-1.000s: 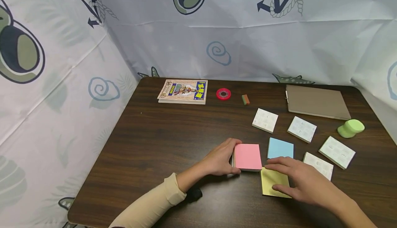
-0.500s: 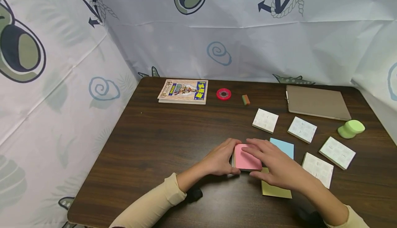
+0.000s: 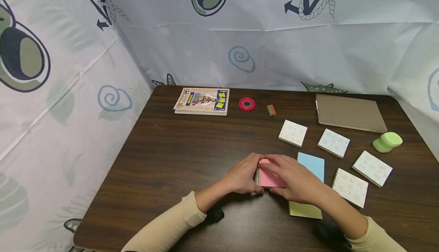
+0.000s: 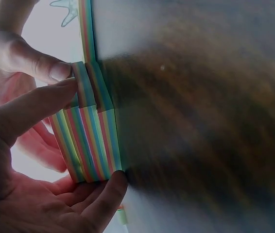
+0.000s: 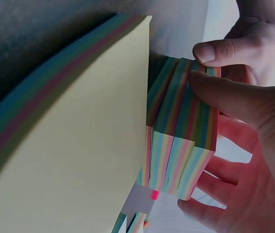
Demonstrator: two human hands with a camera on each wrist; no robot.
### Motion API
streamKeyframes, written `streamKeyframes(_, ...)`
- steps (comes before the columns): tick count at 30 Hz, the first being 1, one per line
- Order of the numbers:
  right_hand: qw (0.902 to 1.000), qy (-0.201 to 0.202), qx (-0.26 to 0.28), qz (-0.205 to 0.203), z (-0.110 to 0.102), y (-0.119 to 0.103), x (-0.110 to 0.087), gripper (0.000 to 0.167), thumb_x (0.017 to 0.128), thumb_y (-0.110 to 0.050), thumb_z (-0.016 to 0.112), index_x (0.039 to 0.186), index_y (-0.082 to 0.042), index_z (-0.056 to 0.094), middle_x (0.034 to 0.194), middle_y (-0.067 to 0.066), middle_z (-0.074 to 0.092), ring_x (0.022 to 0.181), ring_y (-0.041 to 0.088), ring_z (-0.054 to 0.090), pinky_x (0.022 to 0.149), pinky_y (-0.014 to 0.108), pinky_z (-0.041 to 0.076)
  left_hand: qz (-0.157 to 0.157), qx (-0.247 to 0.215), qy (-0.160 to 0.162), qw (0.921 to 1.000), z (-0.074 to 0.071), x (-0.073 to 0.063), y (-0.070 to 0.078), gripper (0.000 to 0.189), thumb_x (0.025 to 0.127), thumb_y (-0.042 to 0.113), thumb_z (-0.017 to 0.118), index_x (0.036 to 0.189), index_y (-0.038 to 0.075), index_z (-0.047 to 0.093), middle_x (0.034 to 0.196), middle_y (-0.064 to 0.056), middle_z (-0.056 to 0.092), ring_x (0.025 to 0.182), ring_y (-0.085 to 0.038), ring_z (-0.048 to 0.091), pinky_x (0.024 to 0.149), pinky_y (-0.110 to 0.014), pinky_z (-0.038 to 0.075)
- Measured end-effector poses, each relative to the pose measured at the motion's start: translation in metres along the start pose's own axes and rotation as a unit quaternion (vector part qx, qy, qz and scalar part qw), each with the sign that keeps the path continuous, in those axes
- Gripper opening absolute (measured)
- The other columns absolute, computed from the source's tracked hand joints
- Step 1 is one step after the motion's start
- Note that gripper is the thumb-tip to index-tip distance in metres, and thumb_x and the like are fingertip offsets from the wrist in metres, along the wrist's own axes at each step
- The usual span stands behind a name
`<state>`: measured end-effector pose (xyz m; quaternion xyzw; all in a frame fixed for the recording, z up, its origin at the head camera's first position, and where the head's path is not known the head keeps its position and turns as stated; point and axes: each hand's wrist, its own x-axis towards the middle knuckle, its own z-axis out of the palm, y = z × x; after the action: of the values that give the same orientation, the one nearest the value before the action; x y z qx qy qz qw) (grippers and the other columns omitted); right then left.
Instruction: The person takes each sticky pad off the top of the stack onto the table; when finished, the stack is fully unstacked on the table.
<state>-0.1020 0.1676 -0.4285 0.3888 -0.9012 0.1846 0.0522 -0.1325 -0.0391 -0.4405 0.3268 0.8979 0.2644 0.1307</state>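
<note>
Stack of square paper note blocks (image 3: 269, 176), matte pink top sheet, on dark wood-grain table (image 3: 171, 149), between both hands. Wrist views: edges banded in pink, yellow and blue; layers slightly out of line. Left hand (image 3: 242, 174) curved round the left side, thumb near, fingers far, gripping it. Right hand (image 3: 297, 179) part-open at the right side, thumb and fingers bent about the same stack, pinching it. Just right: flat light-blue square paper block (image 3: 313, 165); yellow square paper block (image 3: 305, 210), partly covered by the right hand.

Room L of hands (image 3: 242, 175); blue pad (image 3: 313, 165) R, gap prob. tight.
</note>
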Motion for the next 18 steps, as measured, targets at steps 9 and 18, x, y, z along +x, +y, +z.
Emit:
streamKeyframes(9, 0.9994, -0.014, 0.002, 0.031, -0.007, 0.002, -0.004, 0.067, 0.071, -0.028, 0.087, 0.132, -0.013, 0.061, 0.13, 0.009, 0.055, 0.114, 0.025, 0.054, 0.092, 0.047, 0.046, -0.006, -0.002, -0.007, 1.0, -0.001, 0.002, 0.0, 0.084, 0.068, 0.022, 0.09, 0.137, 0.01, 0.045, 0.129, -0.002, 0.051, 0.114, -0.014, 0.052, 0.095, -0.031, 0.043)
streamKeyframes(18, 0.9925, 0.024, -0.02, 0.118, -0.04, 0.024, -0.044, 0.074, 0.068, -0.031, 0.089, 0.134, -0.016, 0.059, 0.126, 0.007, 0.056, 0.105, 0.025, 0.057, 0.076, 0.046, 0.049, -0.011, 0.005, -0.004, 0.9999, 0.001, 0.002, -0.001, 0.083, 0.069, 0.024, 0.09, 0.137, 0.009, 0.045, 0.129, -0.002, 0.051, 0.111, -0.014, 0.052, 0.093, -0.03, 0.043)
